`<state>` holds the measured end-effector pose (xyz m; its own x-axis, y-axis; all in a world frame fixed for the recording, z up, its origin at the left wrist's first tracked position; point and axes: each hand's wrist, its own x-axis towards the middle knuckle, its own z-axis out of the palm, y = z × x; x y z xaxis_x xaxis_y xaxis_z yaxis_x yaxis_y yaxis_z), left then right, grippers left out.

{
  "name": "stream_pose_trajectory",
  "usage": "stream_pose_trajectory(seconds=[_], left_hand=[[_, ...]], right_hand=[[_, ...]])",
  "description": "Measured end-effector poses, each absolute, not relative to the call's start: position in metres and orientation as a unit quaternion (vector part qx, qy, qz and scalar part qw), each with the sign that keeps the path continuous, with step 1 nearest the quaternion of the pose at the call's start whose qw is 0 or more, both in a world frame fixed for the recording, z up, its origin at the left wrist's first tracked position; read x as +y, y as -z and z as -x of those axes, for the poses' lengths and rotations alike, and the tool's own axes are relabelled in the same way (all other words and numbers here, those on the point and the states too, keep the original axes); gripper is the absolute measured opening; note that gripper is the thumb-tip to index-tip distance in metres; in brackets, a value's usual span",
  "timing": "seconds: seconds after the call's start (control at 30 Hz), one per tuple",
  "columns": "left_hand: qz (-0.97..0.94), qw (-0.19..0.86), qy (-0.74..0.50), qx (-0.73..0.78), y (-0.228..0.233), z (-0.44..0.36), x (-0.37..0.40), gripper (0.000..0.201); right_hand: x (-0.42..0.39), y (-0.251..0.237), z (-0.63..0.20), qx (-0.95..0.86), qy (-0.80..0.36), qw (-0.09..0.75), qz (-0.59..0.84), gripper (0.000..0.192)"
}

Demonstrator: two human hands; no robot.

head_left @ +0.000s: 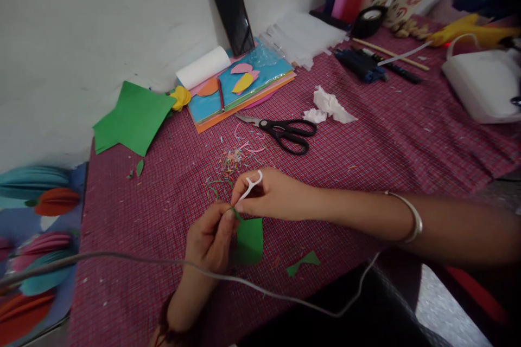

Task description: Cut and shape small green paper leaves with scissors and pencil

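Note:
Over the near part of the cloth-covered table, my right hand (264,193) is closed on a thin white plastic pick (253,184) with a forked upper end. Its other end points down to my left fingertips. My left hand (211,230) pinches a small green paper piece (235,211), mostly hidden by the fingers. The two hands meet at that spot. Just right of my left hand, a larger green paper piece (250,241) shows above the cloth. A green offcut (303,263) lies farther right. Beyond my hands are fine paper shreds (232,161).
Black-handled scissors (280,131) lie beyond the hands. A grey cable (252,283) crosses in front of my left forearm. A phone (231,8) leans on the wall behind colored paper sheets (268,68). A green paper star (132,119), crumpled tissue (331,104) and yellow glue gun (464,31) stand around.

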<state>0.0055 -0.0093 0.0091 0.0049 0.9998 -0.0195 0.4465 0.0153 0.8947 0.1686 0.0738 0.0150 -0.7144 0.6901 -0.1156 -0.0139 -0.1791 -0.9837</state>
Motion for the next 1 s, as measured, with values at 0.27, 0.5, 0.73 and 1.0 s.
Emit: stream_pose_trajectory(seconds=[0.27, 0.5, 0.73, 1.0], left_hand=[[-0.362, 0.632, -0.403, 0.554, -0.010, -0.012, -0.005, 0.028], [-0.292, 0.679, -0.421, 0.526, -0.012, -0.015, -0.002, 0.024], [-0.334, 0.641, -0.412, 0.556, -0.010, -0.015, -0.004, 0.026], [-0.576, 0.304, -0.384, 0.654, -0.011, -0.012, -0.010, 0.023]], right_hand=[[0.074, -0.009, -0.176, -0.798, -0.457, 0.336, 0.202, 0.011], [0.077, -0.010, -0.182, -0.877, -0.328, 0.313, 0.159, 0.012], [0.077, -0.008, -0.179, -0.820, -0.448, 0.309, 0.176, 0.010], [0.072, -0.011, -0.173, -0.648, -0.682, 0.246, 0.233, 0.022]])
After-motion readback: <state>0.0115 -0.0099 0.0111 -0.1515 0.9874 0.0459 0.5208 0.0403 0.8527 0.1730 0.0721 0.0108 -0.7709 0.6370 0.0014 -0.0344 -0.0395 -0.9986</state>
